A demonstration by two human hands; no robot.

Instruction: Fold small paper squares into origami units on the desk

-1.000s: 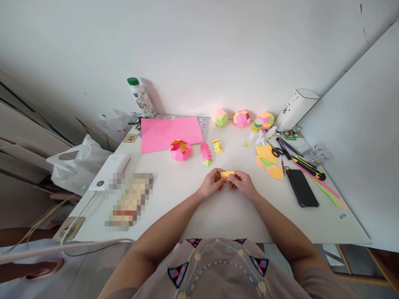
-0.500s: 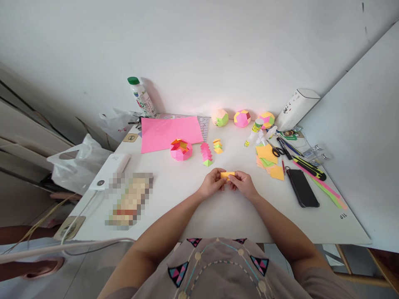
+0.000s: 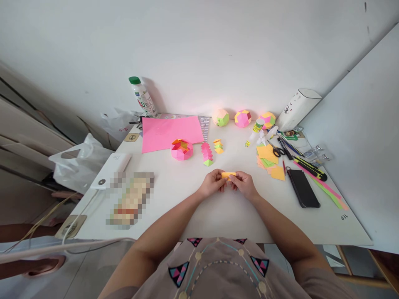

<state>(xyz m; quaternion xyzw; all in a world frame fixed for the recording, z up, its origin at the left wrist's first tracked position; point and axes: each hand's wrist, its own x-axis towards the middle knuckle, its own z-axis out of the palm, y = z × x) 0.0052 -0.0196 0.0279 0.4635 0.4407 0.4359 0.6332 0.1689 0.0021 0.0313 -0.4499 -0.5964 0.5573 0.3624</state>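
Observation:
A small folded orange paper [image 3: 228, 175] is pinched between both hands over the middle of the white table [image 3: 218, 211]. My left hand [image 3: 212, 184] grips its left end with curled fingers. My right hand [image 3: 245, 184] grips its right end the same way. Just beyond the hands lie a row of pink folded paper pieces [image 3: 206, 153] and a small stack of orange and green folded pieces [image 3: 217, 146]. A pink paper bowl shape [image 3: 181, 149] sits to their left.
A pink sheet [image 3: 171, 132] and a bottle [image 3: 141, 99] are at the back left. Three paper balls [image 3: 242, 118] line the wall. Loose paper squares [image 3: 268, 157], scissors [image 3: 276, 149], a glue bottle [image 3: 253, 132], pens and a black phone [image 3: 303, 187] lie right. A white power bank [image 3: 110, 170] lies left.
The hands and the orange paper stay almost in place; the fingers shift slightly on the paper and the view drifts a little.

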